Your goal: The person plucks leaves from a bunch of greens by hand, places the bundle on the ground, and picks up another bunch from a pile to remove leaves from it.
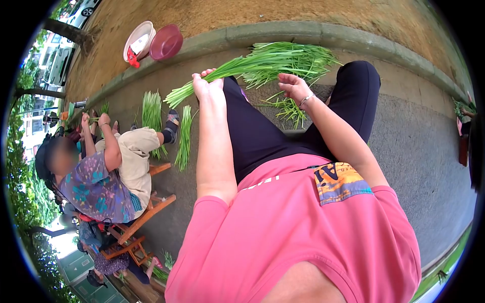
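Over our left knee [233,92], one bunch of green stalks [252,64], paler ends pointing left, leafy ends reaching right over a heap of greens [316,59] on the ground [404,126]. Where bunch and heap divide, we cannot tell exactly.

Item: our left hand [208,86]. Fingers curled round the bunch, tips showing on its far side.

Item: our right hand [293,87], a bracelet [306,99] at the wrist. Fingers loosely bent and a little apart, pinching nothing that we can see; near the leafy part. Whether a fingertip brushes the leaves, we cannot tell.

Item: loose stalks [289,109], scattered between our legs.

Item: two laid bundles, one broad [152,113], one slim [184,139], to our left, near a co-worker [93,187] on a wooden seat [154,207].

Item: two basins, one pale [128,48], one dark pink [166,42], side by side near the kerb [237,36].

Handling, by our judgement: the paler ends look stiffer, so they suit a snug grip that does not crush. Those ends sit unevenly; levelling them would help. Strays are best drawn out a few at a time, without tugging the whole bunch askew.
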A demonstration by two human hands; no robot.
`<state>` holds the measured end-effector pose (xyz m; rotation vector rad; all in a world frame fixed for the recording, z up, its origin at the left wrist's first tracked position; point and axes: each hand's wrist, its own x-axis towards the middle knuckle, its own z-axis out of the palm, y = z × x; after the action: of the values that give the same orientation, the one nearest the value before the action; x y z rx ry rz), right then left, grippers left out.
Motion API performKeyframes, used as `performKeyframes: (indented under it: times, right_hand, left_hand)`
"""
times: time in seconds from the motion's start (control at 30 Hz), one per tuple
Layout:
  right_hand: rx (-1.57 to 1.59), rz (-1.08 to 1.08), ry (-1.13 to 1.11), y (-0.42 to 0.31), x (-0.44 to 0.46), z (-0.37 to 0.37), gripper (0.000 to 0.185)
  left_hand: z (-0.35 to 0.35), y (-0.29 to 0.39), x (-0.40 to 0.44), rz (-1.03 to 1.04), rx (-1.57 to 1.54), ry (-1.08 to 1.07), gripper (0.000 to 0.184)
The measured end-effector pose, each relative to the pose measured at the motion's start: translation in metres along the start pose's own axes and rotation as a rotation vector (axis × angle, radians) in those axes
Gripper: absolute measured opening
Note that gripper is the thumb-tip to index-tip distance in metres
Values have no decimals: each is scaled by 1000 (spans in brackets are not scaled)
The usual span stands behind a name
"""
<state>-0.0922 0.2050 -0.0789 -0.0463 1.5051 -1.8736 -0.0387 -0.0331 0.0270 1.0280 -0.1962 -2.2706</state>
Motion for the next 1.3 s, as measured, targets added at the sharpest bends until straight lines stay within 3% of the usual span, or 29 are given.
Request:
performKeyframes:
  times: [0.2,0.4,0.63,0.77,0.8,0.87,0.93,1.1,1.13,1.2,1.27,1.3]
  right_hand:
    - [151,-11,-81,-4,-1,2,39]
    - [98,-76,-57,-5,4,-2,19]
    - [-153,-185,75,9,8,-11,13]
    - [-143,-167,90,11,3,-9,13]
    - [-25,-89,183,10,-1,-7,12]
    - [102,-18,294,14,0,-17,12]
    - [-39,-15,350,14,-3,-29,11]
    - [-149,-35,243,25,3,-37,13]
    - [-151,-31,240,29,5,-40,13]
    - [-531,-119,247,46,18,-54,19]
    - [-38,-197,22,74,44,-78,21]
    - [-413,-165,119,50,27,-69,21]
  left_hand:
    - [-1,0,-1,2,-12,0,45]
    - [-2,-1,0,5,-4,-6,45]
    - [-3,-4,1,17,-25,-14,46]
    - [-11,-6,-4,48,5,-88,45]
    - [-13,-6,-8,53,-5,-91,45]
    - [-15,-5,-14,61,-33,-166,44]
    - [-22,-3,-16,42,-93,-216,40]
    - [-37,1,-25,-57,-230,-632,27]
    - [-40,3,-26,-54,-231,-628,27]
    - [-47,6,-28,-206,-331,-886,21]
    - [-50,8,-30,-194,-333,-943,20]
    - [-50,11,-29,-217,-362,-973,20]
